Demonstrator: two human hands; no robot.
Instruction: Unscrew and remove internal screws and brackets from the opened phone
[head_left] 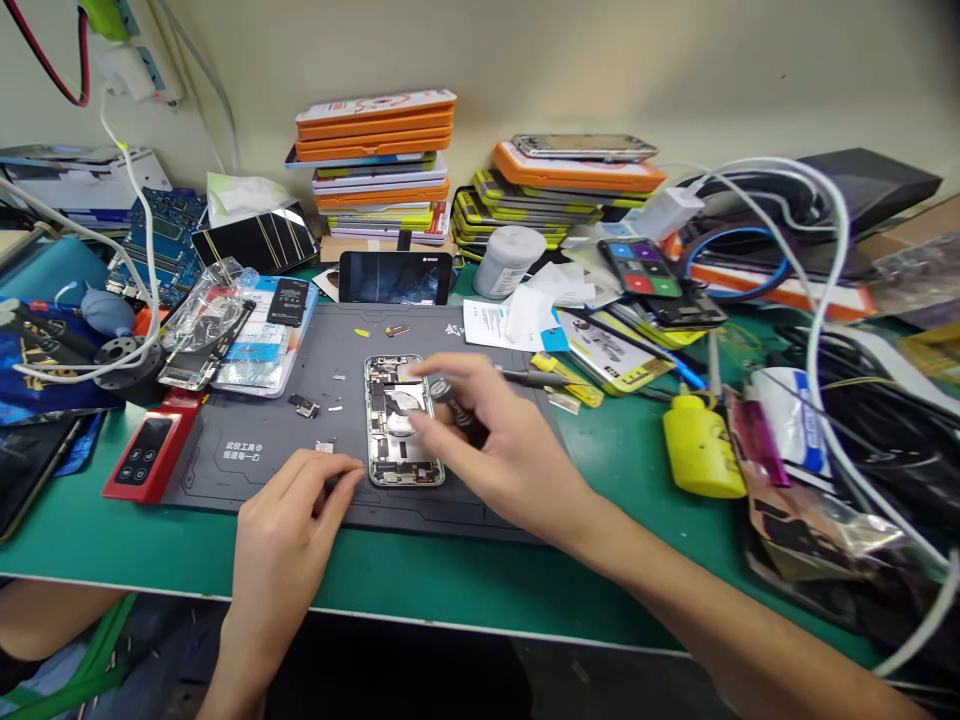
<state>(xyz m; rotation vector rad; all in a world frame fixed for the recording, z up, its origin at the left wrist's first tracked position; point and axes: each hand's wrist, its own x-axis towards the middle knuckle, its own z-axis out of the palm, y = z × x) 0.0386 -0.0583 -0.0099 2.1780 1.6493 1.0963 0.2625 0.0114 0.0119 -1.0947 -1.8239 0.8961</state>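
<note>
An opened phone (405,450) lies face up on the dark grey work mat (255,500), its circuit boards and a pale inner panel exposed. Over the phone's right side, my right hand (487,430) curls around a dark screwdriver (461,415), whose round end shows between thumb and fingers. My left hand (292,520) rests at the mat's front, just left of the phone, with thumb and fingertips pinched together. What the pinch holds, if anything, is hidden. Small metal parts lie left of the phone, among them a camera module (304,405).
A propped-up phone (395,278) stands at the mat's back edge. Stacked orange boxes (375,130) line the wall. To the left sit a red device (154,450) and a loose battery (288,302). At right are a yellow bottle (701,450) and white cables (825,330).
</note>
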